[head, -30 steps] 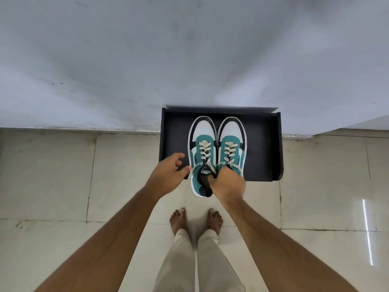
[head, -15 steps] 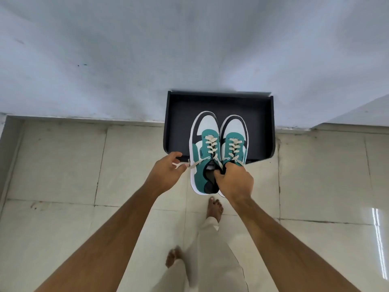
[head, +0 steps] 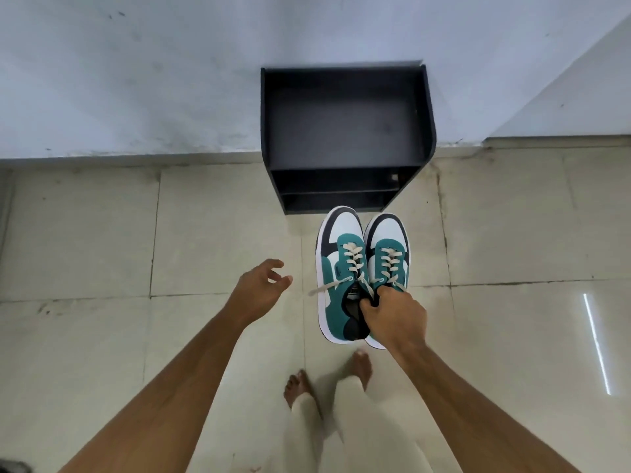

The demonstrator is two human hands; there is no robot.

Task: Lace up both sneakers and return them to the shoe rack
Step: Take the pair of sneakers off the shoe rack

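The sneakers (head: 363,268), previously over the shoe rack (head: 345,131) top, now hang above the floor (head: 222,216) in front of it. The right hand (head: 396,315) fingers clench both collars. The left hand (head: 261,288) has released the lace (head: 327,286) and is spread apart.

Pale tiled floor (head: 222,233) with dark grout lines, meeting a white wall (head: 136,80) at the top; black shoe rack (head: 345,131) standing on the tiles against the wall, top shelf bare; two bare feet (head: 362,365) planted on the tiles below
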